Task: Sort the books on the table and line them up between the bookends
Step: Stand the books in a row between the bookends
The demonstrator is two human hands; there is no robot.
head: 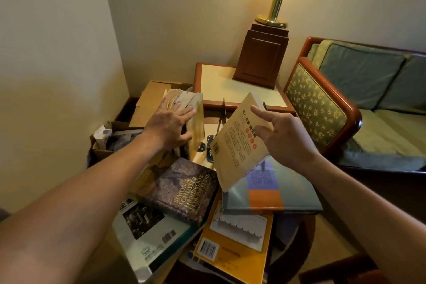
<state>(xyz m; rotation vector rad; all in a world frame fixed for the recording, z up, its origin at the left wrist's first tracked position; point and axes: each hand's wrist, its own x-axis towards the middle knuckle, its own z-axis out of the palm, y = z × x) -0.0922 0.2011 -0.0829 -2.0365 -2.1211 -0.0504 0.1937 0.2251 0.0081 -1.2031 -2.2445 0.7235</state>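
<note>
Your right hand pinches the tan paperback at its right edge, thumb on the printed cover. It holds the book tilted in the air above the flat-lying books, near the upright row that your left hand presses on with straight, spread fingers. The paperback looks light and floppy, so gripping nearer the spine should stop it bowing, and the worn upright volumes look ready to tip.
</note>
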